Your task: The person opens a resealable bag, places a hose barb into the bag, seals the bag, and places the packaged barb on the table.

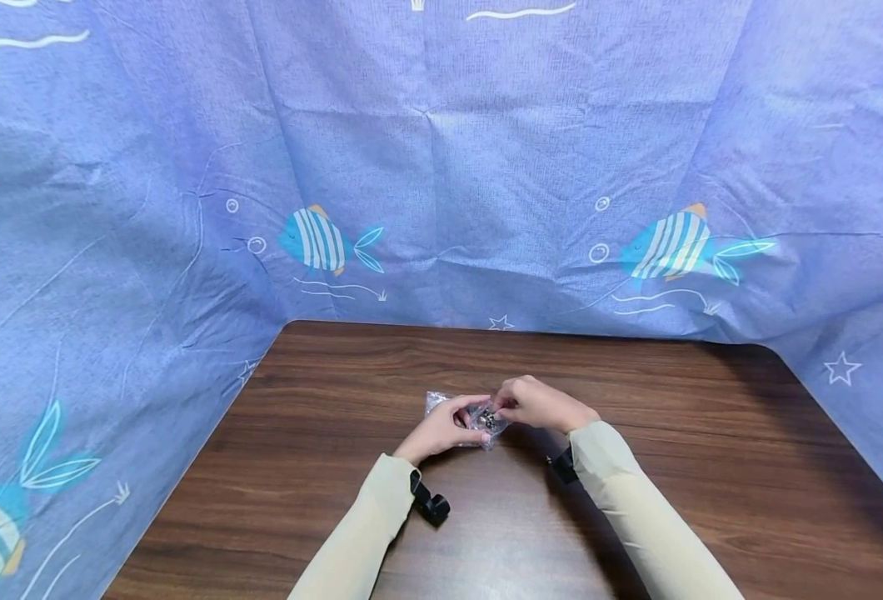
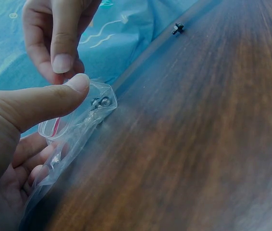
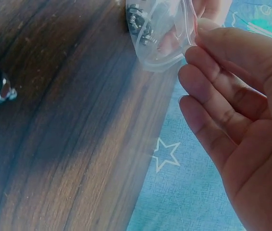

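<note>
A clear zip bag (image 1: 486, 427) with a red seal line lies low over the table, small metal fittings (image 3: 141, 21) inside it. My left hand (image 1: 447, 429) holds the bag between thumb and fingers, the thumb crossing its mouth in the left wrist view. From the right, my right hand (image 1: 535, 404) pinches the bag's sealing edge with thumb and index finger, its other fingers bent beside it. Another small metal fitting (image 2: 178, 29) sits loose on the table, and shows as a shiny piece at the left of the right wrist view.
The dark wooden table (image 1: 321, 417) spreads around both hands. A blue cloth (image 1: 426, 167) printed with fish hangs behind and beside it. Black wrist devices (image 1: 430, 502) sit at both cuffs.
</note>
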`<state>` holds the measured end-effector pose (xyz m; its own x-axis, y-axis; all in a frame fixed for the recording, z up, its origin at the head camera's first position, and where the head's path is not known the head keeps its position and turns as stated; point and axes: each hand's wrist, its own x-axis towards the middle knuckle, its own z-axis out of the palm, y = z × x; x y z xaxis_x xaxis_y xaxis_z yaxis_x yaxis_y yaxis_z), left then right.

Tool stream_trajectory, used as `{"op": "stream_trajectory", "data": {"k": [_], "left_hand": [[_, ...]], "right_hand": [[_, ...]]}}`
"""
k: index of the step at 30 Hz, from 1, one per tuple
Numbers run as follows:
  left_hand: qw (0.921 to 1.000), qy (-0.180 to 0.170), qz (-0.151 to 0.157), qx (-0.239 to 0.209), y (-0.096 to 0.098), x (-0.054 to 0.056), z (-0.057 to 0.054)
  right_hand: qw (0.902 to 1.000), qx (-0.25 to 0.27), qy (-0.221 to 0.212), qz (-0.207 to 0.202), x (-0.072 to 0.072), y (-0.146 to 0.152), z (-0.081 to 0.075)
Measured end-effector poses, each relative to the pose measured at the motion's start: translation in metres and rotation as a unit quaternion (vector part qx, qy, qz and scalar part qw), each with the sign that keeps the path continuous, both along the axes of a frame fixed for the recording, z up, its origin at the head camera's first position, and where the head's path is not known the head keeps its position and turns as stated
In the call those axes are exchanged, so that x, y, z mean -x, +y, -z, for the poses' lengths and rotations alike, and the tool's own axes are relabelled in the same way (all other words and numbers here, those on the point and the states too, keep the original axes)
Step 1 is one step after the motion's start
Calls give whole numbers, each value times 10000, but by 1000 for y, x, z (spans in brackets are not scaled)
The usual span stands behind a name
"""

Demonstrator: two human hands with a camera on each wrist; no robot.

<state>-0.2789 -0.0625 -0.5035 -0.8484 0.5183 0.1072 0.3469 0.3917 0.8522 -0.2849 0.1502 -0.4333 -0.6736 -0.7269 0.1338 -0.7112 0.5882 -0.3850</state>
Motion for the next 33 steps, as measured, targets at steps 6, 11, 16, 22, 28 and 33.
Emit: {"op": "stream_trajectory", "data": {"k": [6, 11, 16, 22, 28, 33], "left_hand": [[9999, -49, 21, -155, 0, 0, 0], [9999, -44, 27, -128, 0, 0, 0], [9999, -43, 49, -156, 0, 0, -2], [9999, -95, 10, -126, 0, -1, -2], [9999, -115, -18, -104, 0, -2, -2], [9999, -136, -19, -95, 0, -3, -3]], "right_hand": [[9998, 27, -180, 112, -2, 1, -4], [9998, -18, -174, 88, -2, 6, -3], [9986, -58, -472, 220, -5, 15, -4], [9959, -130, -815, 379, -9, 30, -6], [9910, -215, -1165, 630, -13, 44, -1], [9868, -283, -1421, 721, -15, 53, 2]]}}
